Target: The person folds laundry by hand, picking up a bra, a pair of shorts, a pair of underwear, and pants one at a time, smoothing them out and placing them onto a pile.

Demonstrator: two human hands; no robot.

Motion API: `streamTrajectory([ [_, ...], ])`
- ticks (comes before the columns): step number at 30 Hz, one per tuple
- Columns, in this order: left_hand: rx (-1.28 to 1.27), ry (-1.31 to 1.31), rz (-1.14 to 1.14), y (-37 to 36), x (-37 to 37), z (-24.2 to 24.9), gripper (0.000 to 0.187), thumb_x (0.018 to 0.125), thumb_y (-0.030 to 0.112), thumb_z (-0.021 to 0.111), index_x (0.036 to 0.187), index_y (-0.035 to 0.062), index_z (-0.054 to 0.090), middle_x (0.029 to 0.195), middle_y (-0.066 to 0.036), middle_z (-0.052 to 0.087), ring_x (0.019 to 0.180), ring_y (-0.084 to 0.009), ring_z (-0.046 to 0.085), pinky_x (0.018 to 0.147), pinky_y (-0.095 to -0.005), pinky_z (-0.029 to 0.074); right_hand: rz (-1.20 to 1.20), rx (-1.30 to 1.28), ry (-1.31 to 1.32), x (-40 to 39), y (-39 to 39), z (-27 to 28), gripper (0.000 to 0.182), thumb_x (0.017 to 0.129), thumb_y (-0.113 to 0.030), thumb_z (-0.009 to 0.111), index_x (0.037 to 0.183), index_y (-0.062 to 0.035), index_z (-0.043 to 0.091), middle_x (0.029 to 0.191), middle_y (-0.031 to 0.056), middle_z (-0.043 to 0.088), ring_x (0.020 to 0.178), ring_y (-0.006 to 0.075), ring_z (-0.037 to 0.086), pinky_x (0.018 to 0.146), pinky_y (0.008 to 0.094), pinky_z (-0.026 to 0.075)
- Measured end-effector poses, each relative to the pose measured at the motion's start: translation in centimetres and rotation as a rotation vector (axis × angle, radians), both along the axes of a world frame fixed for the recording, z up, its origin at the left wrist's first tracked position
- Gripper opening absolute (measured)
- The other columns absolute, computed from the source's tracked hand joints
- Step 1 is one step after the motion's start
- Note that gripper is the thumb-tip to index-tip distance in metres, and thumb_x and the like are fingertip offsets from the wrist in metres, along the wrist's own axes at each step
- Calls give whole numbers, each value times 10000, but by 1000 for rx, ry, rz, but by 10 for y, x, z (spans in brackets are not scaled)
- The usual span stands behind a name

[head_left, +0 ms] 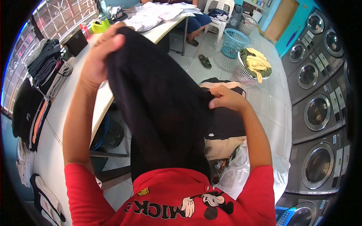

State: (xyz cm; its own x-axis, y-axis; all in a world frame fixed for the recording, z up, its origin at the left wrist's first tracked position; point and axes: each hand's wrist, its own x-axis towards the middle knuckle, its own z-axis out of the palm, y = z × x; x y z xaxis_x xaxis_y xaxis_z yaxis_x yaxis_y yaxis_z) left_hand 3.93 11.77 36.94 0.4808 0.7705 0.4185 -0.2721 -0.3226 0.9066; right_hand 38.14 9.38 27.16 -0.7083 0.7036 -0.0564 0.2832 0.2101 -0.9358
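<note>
A black garment (158, 86) hangs stretched between my two hands, in front of my body. My left hand (102, 54), raised at the upper left, has its fingers closed on one end of the cloth. Lower and to the right, my right hand (228, 98) pinches the garment's other side. Folds hide which kind of garment it is. Just beyond and beneath my right hand lie black and beige clothes (226, 122). Closer to me is a bunched white cloth (235, 171).
Folded clothes (28, 109) are stacked on the white table (56, 124) at left. Papers (158, 15) cover its far end, where a person (198, 24) sits. A laundry basket (245, 73), a blue basket (233, 43) and a slipper (204, 61) stand ahead; front-loading machines (316, 111) line the right.
</note>
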Motion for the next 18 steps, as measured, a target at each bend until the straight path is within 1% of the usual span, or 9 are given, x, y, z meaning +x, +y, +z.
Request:
streamTrajectory([
  [1,-36,-65,131,-1,-13,0,467,782,341,594,1101,23,470,1020,-130,533,1034,-275,516,958,-398,375,-2,103,-224,6,1,1,402,726,-379,682,800,7,601,829,8,560,765,91,496,678,246,400],
  [2,-72,-60,148,-1,-27,0,457,781,336,596,1096,27,477,1013,-124,535,1024,-261,519,948,-385,380,21,220,-372,9,-3,10,441,772,-424,623,781,16,594,721,105,535,755,179,518,749,293,387],
  [3,-112,-55,164,1,-41,-1,447,779,331,598,1091,31,484,1006,-117,537,1015,-247,521,937,-371,386,28,216,-371,12,-6,13,441,772,-424,623,781,16,594,721,105,535,755,179,518,749,293,387],
  [5,-120,97,134,-5,-49,-8,340,792,283,603,1005,30,526,965,-70,551,962,-187,518,888,-327,387,-5,728,-494,12,-14,20,418,758,-423,629,743,-6,601,692,89,532,754,195,517,791,303,356],
  [7,91,691,350,-10,-50,-14,230,811,233,605,911,33,550,936,-55,557,950,-186,513,891,-329,384,-15,915,-539,10,-21,25,312,722,-351,656,739,-45,597,757,47,555,806,197,512,815,316,340],
  [9,880,1334,394,-10,-49,-15,164,766,184,632,835,57,554,892,-75,552,1016,-219,506,998,-425,306,-95,1251,-768,18,-18,28,225,666,-279,685,739,-97,573,829,11,548,873,178,500,797,314,348],
  [13,1056,1253,445,-15,-44,-43,177,744,186,637,764,53,522,906,-59,551,1057,-217,510,1037,-474,260,-42,1483,-816,23,-10,44,233,623,-246,709,743,-136,543,823,-13,521,919,176,486,749,328,363],
  [15,1127,1215,443,-8,-46,-54,165,715,137,639,829,65,544,961,-40,543,1017,-213,512,942,-373,374,-20,1473,-811,25,-7,42,235,624,-244,710,733,-133,534,788,-14,519,888,172,490,730,329,373],
  [18,1114,1271,411,-8,-45,-57,190,678,114,648,829,66,543,966,-40,528,1009,-205,507,894,-345,403,71,1279,-952,25,-11,35,220,616,-225,695,719,-120,531,752,3,527,802,189,477,721,316,379],
])
